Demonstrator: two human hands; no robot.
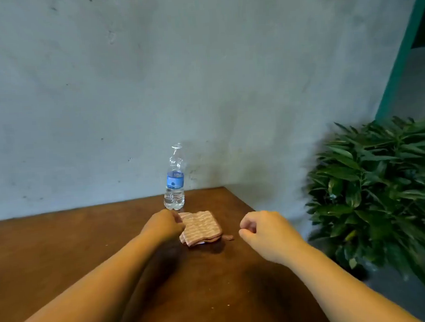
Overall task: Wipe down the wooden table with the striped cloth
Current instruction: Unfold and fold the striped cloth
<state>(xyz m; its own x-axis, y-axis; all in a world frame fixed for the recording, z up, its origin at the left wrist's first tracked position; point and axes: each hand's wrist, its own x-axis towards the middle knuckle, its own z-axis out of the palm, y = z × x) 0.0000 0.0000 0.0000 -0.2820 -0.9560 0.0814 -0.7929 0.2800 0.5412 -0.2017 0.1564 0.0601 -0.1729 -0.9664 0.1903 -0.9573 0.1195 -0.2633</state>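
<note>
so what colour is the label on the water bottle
Blue, on the clear water bottle; the head view shows it.

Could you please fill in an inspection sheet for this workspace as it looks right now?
Surface: wooden table, brown, a few pale specks near the front.
Job's things: striped cloth lies folded on the table.
Clutter: water bottle stands upright just behind the cloth.
Grippers: left hand at the cloth's left edge, grip unclear; right hand loosely curled, holding nothing, apart from the cloth.
Cables: nothing seen.
Surroundings: grey wall behind; leafy plant to the right.
</note>
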